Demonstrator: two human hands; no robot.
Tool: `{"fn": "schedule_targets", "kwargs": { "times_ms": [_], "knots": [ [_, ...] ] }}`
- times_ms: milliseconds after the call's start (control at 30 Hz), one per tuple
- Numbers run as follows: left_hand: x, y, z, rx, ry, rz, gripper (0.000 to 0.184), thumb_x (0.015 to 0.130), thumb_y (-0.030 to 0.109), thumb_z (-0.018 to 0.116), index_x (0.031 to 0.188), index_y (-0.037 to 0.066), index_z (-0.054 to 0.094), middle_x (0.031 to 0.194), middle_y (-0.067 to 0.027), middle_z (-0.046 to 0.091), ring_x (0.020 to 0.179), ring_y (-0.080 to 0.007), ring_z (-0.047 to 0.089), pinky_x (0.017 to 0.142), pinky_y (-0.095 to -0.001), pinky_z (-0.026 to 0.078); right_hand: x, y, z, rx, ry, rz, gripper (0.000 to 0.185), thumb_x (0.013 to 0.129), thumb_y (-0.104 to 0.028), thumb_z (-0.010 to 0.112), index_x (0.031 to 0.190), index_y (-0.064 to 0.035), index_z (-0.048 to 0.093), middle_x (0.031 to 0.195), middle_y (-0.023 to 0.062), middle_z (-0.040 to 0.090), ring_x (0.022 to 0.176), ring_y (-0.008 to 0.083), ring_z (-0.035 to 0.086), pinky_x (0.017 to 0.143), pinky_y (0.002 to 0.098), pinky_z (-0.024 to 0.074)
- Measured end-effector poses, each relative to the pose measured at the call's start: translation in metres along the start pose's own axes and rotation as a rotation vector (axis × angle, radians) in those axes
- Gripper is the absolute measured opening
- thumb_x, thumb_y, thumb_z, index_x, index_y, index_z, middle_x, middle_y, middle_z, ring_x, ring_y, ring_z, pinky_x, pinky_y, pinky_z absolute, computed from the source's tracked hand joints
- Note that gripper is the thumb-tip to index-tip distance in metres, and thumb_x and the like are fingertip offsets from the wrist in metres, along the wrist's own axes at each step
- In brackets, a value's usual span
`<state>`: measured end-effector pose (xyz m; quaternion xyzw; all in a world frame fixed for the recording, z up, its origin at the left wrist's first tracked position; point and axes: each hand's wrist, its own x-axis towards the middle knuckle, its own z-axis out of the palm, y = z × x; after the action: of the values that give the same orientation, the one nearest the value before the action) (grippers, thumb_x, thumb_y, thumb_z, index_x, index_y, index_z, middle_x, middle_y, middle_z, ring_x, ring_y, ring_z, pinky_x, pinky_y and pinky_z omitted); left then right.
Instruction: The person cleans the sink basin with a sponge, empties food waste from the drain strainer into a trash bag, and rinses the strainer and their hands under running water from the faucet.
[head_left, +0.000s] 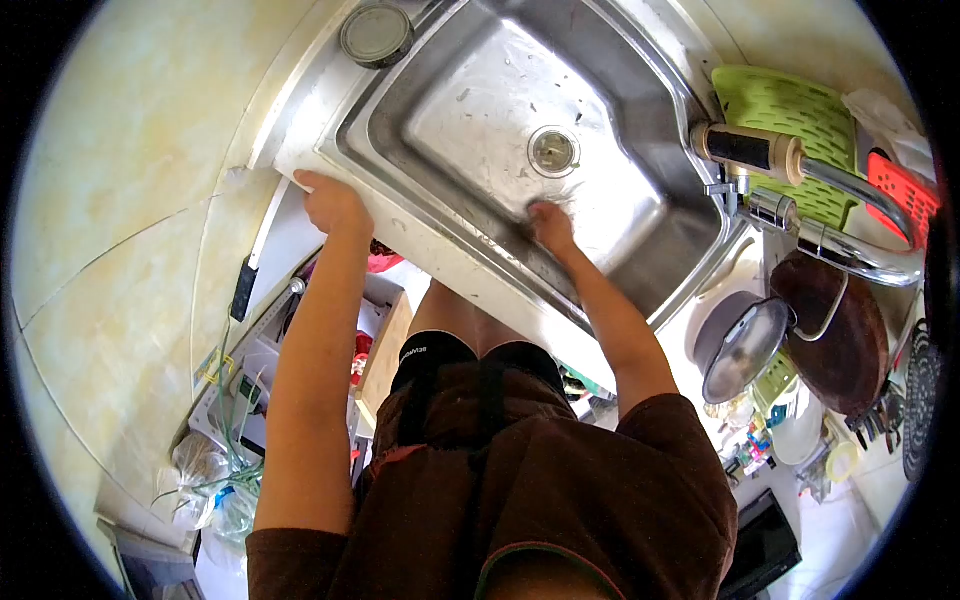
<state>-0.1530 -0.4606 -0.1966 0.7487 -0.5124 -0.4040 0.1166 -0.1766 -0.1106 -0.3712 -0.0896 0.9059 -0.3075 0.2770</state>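
Observation:
My left hand (335, 203) grips the pale front edge of the counter (400, 222), near the left corner of the sink. My right hand (552, 228) reaches down into the stainless steel sink (470, 120), low against its near side and a little below the drain (553, 151). Its fingers are curled and slightly blurred; whatever may be under them is hidden. Wet marks and small dark specks dot the metal of the basin.
A round lidded tin (377, 36) stands at the sink's upper left corner. On the right are the faucet (760, 150), a green perforated mat (790, 100), a red perforated piece (900, 195), a metal pot (745, 350) and a dark round board (835, 335). An open drawer (385, 350) is below left.

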Motion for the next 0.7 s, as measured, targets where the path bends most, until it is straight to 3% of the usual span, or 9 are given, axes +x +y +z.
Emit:
{"fn": "schedule_targets", "kwargs": {
  "times_ms": [33, 100, 200, 233, 300, 367, 533, 633, 700],
  "knots": [
    [-0.002, 0.002, 0.001, -0.006, -0.003, 0.01, 0.08, 0.094, 0.057, 0.026, 0.123, -0.014, 0.046, 0.123, -0.0292, 0.052, 0.111, -0.0399, 0.053, 0.096, -0.0406, 0.042, 0.002, -0.003, 0.007, 0.037, -0.208, -0.062, 0.016, 0.081, -0.01, 0.054, 0.09, -0.0105, 0.067, 0.098, 0.0142, 0.065, 0.093, 0.0331, 0.061, 0.081, 0.0405, 0.048],
    [0.0, 0.001, 0.002, -0.004, 0.003, -0.011, 0.079, 0.094, 0.057, 0.026, 0.123, -0.014, 0.046, 0.124, -0.029, 0.051, 0.111, -0.0398, 0.053, 0.096, -0.0406, 0.042, 0.008, -0.014, 0.014, 0.073, -0.287, -0.057, 0.014, 0.084, -0.009, 0.052, 0.089, -0.0077, 0.065, 0.092, 0.0118, 0.066, 0.086, 0.0283, 0.062, 0.076, 0.0369, 0.0482],
    [-0.003, 0.005, 0.003, 0.013, 0.022, -0.028, 0.079, 0.094, 0.057, 0.026, 0.123, -0.013, 0.046, 0.124, -0.0287, 0.051, 0.111, -0.0397, 0.053, 0.096, -0.0407, 0.042, 0.022, -0.028, -0.002, 0.791, -0.395, 0.19, 0.015, 0.088, -0.011, 0.049, 0.09, -0.0051, 0.063, 0.085, 0.0072, 0.063, 0.078, 0.0195, 0.059, 0.071, 0.0314, 0.0468],
    [-0.005, 0.006, 0.002, 0.021, 0.03, -0.032, 0.079, 0.094, 0.057, 0.026, 0.123, -0.013, 0.047, 0.124, -0.0285, 0.052, 0.111, -0.0396, 0.053, 0.096, -0.0407, 0.042, 0.031, -0.024, -0.011, 0.788, -0.271, 0.184, 0.017, 0.09, -0.011, 0.046, 0.09, -0.0042, 0.061, 0.081, 0.0033, 0.06, 0.075, 0.0135, 0.054, 0.067, 0.0277, 0.0447],
    [-0.002, 0.004, 0.001, 0.015, 0.013, -0.036, 0.079, 0.093, 0.057, 0.026, 0.123, -0.013, 0.047, 0.124, -0.0283, 0.052, 0.111, -0.0396, 0.053, 0.096, -0.0411, 0.042, 0.05, -0.019, -0.028, 0.566, 0.042, 0.106, 0.02, 0.093, -0.017, 0.045, 0.091, -0.004, 0.061, 0.09, 0.0082, 0.064, 0.081, 0.0176, 0.059, 0.073, 0.0315, 0.0468],
    [0.0, 0.002, 0.003, 0.024, 0.011, -0.041, 0.08, 0.093, 0.058, 0.026, 0.122, -0.013, 0.047, 0.123, -0.0281, 0.053, 0.111, -0.0396, 0.054, 0.096, -0.0415, 0.042, 0.068, -0.017, -0.047, 0.309, 0.254, 0.036, 0.026, 0.086, -0.028, 0.063, 0.1, -0.0058, 0.059, 0.095, 0.0143, 0.064, 0.089, 0.0308, 0.061, 0.08, 0.038, 0.0469],
    [0.004, 0.001, 0.005, 0.072, 0.058, -0.047, 0.08, 0.093, 0.058, 0.025, 0.12, -0.013, 0.049, 0.12, -0.028, 0.055, 0.11, -0.0398, 0.054, 0.096, -0.042, 0.042, 0.103, 0.004, -0.043, -0.023, 0.275, -0.024, 0.041, 0.07, -0.021, 0.074, 0.105, -0.0063, 0.057, 0.113, 0.0162, 0.055, 0.098, 0.0346, 0.057, 0.083, 0.0426, 0.0465],
    [-0.001, 0.004, 0.004, 0.087, 0.057, -0.044, 0.079, 0.094, 0.057, 0.024, 0.119, -0.013, 0.05, 0.119, -0.0283, 0.055, 0.11, -0.0397, 0.054, 0.096, -0.0422, 0.042, 0.112, 0.011, -0.029, -0.471, 0.29, -0.301, 0.045, 0.069, -0.013, 0.071, 0.11, -0.0073, 0.055, 0.118, 0.0176, 0.052, 0.102, 0.0352, 0.055, 0.086, 0.0427, 0.0465],
    [-0.004, 0.004, 0.003, 0.058, 0.045, -0.022, 0.079, 0.094, 0.057, 0.024, 0.12, -0.013, 0.05, 0.12, -0.0283, 0.055, 0.11, -0.0395, 0.054, 0.096, -0.042, 0.042, 0.11, 0.005, -0.022, -0.459, 0.214, -0.126, 0.047, 0.071, -0.005, 0.063, 0.117, -0.0089, 0.053, 0.12, 0.0189, 0.051, 0.109, 0.0351, 0.053, 0.089, 0.0418, 0.0466]
  ]
}}
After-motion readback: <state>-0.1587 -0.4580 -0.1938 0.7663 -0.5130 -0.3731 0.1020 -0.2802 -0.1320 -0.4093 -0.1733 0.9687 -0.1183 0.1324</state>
